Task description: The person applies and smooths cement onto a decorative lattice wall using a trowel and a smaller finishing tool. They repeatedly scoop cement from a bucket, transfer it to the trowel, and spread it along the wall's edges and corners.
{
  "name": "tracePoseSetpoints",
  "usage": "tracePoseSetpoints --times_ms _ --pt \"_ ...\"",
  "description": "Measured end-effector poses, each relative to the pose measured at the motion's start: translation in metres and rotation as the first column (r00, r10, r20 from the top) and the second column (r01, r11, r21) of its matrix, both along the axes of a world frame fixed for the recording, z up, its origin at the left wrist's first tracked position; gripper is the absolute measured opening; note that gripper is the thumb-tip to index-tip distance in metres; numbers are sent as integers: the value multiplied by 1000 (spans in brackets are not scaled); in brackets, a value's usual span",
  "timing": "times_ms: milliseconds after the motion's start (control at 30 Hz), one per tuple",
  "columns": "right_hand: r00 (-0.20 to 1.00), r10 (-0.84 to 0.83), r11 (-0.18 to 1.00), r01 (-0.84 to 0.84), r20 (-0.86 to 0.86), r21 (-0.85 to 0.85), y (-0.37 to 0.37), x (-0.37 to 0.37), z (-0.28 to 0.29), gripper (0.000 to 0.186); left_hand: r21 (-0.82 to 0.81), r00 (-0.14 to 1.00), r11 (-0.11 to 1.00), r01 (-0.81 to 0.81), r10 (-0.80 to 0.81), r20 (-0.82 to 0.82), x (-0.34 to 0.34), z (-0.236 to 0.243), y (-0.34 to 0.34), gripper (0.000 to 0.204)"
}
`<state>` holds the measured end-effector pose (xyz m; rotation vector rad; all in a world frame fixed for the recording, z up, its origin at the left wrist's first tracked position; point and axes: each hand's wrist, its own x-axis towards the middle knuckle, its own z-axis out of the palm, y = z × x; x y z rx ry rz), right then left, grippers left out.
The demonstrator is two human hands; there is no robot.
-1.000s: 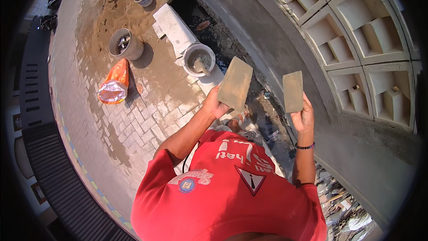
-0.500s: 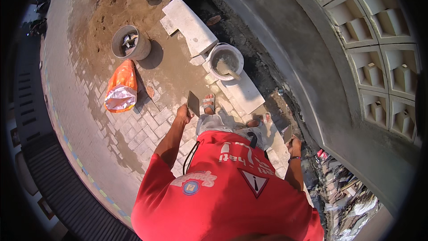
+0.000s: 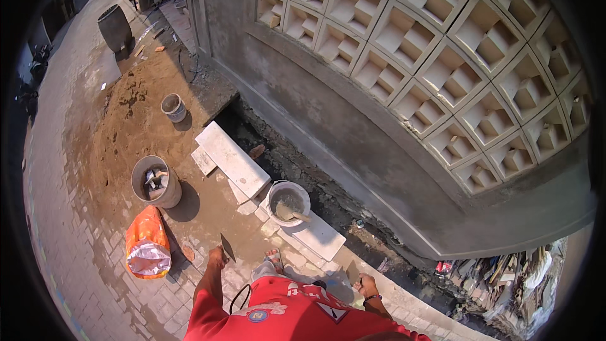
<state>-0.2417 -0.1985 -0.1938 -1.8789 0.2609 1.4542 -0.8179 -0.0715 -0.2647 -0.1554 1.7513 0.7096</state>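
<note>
Trowel (image 3: 227,247) in left hand (image 3: 218,256), blade up and angled away, over the brick paving just right of the orange sack (image 3: 147,249). Left hand clenched on the handle, arm out to the person's left, elbow slightly bent, forearm coming up from the lower edge.

Right hand (image 3: 365,285) low near the inner edge of the paving, beside the trench (image 3: 328,199) along the wall (image 3: 353,120). It seems closed on a flat greyish piece (image 3: 351,271), probably a brick or tile piece; too small to be sure. Wristband visible on that arm, elbow tucked close to the body.

Mortar bucket (image 3: 288,201) sits on a pale slab (image 3: 319,235) at the trench edge, a tool resting in it. A longer slab (image 3: 232,159) lies further up along the trench. Grey bucket (image 3: 156,182) with scraps is on the sand to the left, small bucket (image 3: 173,107) beyond it.

Risks, my read:
- The bucket is tight to the trench edge; a knock from the right arm could tip it in.
- A sandalled foot (image 3: 275,257) is near the slab corner and loose sand, so footing could slip toward the trench.
- The trowel tip is bare and swinging wide, so it could snag the sack.
- The piece in the right hand may drop if the grip is only fingertips.
</note>
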Motion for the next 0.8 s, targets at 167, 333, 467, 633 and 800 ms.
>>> tracePoseSetpoints --times_ms 167,333,467,633,800 --pt "-179 247 237 -942 952 -239 -24 13 2 13 -113 986 992 55 -37 161 -38 -39 -13 20" --pt "-90 603 476 -756 793 -448 -94 -21 -31 26 5 867 867 499 -499 -9 -25 -33 9 19" --pt "10 654 479 -779 756 -404 -149 -52 -64 31 134 626 617 776 -727 -283 -54 -38 17 20" --pt "243 342 723 -685 908 -89 -147 -92 -47 37 215 695 664 716 -647 -313 -59 -57 95 19" --pt "935 -298 877 189 192 442 -67 -93 -116 17 133 937 982 131 -167 306 -15 -21 197 19"
